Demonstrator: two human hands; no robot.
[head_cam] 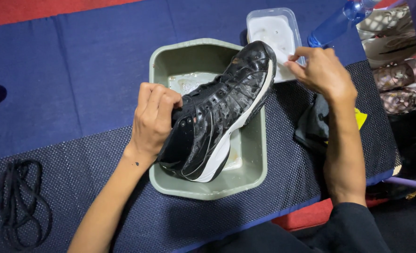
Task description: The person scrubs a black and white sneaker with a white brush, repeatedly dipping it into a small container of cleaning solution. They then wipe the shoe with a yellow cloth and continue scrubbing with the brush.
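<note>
We see the left hand (154,117) clenched on the collar of a black shoe (217,117), fingers curled over the opening, tilting the shoe so that its heel sits low in a grey-green basin (259,164) and its toe rises over the basin's far rim. The shoe is wet and shiny, with a white sole turned toward the right hand, and its lace holes stand empty. A shallow pool of cloudy water lies on the basin floor, just beyond the left grip and under the shoe.

The right hand (322,72) is pinched shut on something small and white at the toe of the shoe; we cannot tell what it is, as the fingers hide most of it. Just past that grip stands a clear plastic tub (252,23) holding white foamy liquid, touching or nearly touching the basin's far corner. Farther out from the right grip lies a blue bottle (332,26).

Below the right wrist, a dark cloth (313,124) is bunched on the tabletop (76,70), with a bit of yellow showing at its edge. Well apart from the left grip, toward the near left corner, a black shoelace (22,201) lies in loose loops on a dark mesh mat (86,173) that also carries the basin. The tabletop is covered in blue cloth beyond the mat.
</note>
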